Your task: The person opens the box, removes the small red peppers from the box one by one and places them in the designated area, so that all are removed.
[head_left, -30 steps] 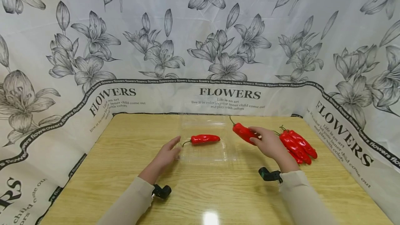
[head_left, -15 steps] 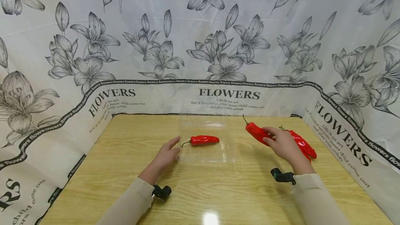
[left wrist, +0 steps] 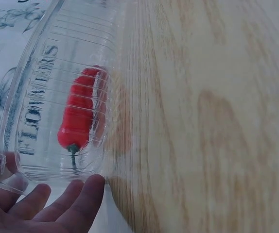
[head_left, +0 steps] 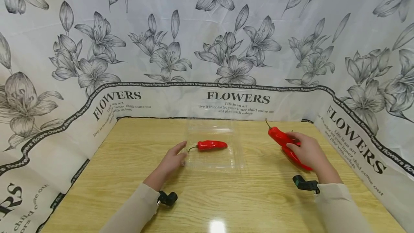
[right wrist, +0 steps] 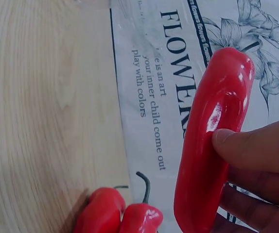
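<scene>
In the head view, my right hand [head_left: 307,150] grips a glossy red chili pepper [head_left: 279,136] near its middle, stem pointing up and back to the left. The thumb [right wrist: 251,148] lies along its side. Beyond the hand, other red peppers [head_left: 295,159] are partly hidden; two of their stem ends show low in the right wrist view. A clear plastic container [head_left: 237,159] with its lid raised stands at centre, one red pepper [head_left: 211,145] lying in it. My left hand [head_left: 171,159] rests fingertips against its left end; some fingers show at the wall and rim.
The wood-look table [head_left: 210,197] reaches toward me under both arms. A white cloth with flower prints [head_left: 236,46] rises at the back and both sides.
My right hand has moved right with its pepper, away from the container and over the other peppers. The left hand and the container keep their places.
</scene>
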The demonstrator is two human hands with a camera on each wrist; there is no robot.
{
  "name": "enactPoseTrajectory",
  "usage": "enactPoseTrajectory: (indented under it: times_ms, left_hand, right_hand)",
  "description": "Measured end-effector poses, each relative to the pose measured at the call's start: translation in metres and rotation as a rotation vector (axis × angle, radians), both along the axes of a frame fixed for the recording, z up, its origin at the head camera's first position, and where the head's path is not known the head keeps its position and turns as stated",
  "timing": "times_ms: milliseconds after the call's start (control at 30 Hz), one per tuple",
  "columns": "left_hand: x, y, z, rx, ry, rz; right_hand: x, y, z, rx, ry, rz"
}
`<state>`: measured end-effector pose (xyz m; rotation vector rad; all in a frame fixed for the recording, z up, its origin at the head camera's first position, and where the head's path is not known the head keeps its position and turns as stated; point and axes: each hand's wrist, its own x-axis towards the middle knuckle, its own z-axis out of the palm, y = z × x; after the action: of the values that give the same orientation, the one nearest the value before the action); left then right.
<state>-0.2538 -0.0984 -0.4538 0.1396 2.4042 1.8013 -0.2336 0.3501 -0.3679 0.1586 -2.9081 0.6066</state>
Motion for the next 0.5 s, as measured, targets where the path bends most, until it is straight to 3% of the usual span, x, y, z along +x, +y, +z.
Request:
enactPoseTrajectory:
  times_ms: [500]
  left_hand:
    - [-0.002, 0.0, -0.004, 0.011, 0.006, 0.016]
  right_hand:
    - [0.005, 0.041, -0.002, 0.005, 0.018, -0.076]
